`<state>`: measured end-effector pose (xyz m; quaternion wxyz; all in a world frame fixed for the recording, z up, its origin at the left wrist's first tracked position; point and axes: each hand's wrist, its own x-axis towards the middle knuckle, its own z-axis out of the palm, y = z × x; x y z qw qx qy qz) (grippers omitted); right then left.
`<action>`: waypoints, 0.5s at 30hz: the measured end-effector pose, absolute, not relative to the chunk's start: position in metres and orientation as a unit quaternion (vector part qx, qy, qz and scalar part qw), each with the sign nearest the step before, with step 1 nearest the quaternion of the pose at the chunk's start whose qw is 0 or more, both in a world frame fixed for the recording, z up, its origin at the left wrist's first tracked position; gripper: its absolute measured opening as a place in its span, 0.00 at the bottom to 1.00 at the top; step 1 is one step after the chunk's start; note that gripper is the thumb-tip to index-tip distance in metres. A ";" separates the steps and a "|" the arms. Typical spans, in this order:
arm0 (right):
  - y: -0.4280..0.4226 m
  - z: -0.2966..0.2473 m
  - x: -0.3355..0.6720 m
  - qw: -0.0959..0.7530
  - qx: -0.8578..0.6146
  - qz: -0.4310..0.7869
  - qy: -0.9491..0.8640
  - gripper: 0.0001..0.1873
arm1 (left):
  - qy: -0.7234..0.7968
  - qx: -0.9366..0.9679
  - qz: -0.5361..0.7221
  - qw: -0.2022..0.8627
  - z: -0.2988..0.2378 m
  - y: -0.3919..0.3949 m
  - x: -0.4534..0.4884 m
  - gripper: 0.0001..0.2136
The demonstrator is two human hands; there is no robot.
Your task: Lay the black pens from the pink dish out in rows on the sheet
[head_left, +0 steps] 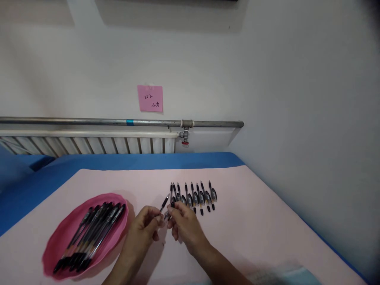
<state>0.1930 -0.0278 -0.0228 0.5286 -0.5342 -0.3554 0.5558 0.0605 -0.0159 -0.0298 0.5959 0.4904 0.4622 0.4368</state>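
My left hand [145,225] and my right hand [184,221] meet over the pink table surface [252,221]. Together they pinch one black pen [165,206], whose tip points up and away. Fingers of both hands are closed round it. Just beyond the right hand lies a row of several black pens [194,196], side by side with tips pointing away. A pink tray [56,245] at the left holds several more black pens [92,233].
The pink sheet lies on a blue cover [133,160]. Behind the table run a radiator [89,144] and a metal pipe [118,122] with a red valve [185,141]. A pink sticky note [150,98] hangs on the white wall. Another wall stands close at the right.
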 end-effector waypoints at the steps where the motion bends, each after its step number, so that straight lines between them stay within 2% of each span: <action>1: -0.026 -0.021 0.197 0.551 -0.529 0.549 -0.339 0.13 | 0.466 0.462 0.447 0.608 -0.027 -0.016 0.060 0.13; 4: -0.021 -0.014 0.208 0.637 -0.488 0.538 -0.260 0.14 | 0.475 0.429 0.423 0.641 -0.021 -0.019 0.061 0.19; 7: -0.018 -0.007 0.216 0.689 -0.435 0.547 -0.189 0.16 | 0.483 0.452 0.371 0.652 -0.016 -0.024 0.064 0.17; 15: -0.019 -0.004 0.218 0.706 -0.411 0.550 -0.174 0.16 | 0.479 0.466 0.360 0.651 -0.014 -0.029 0.067 0.16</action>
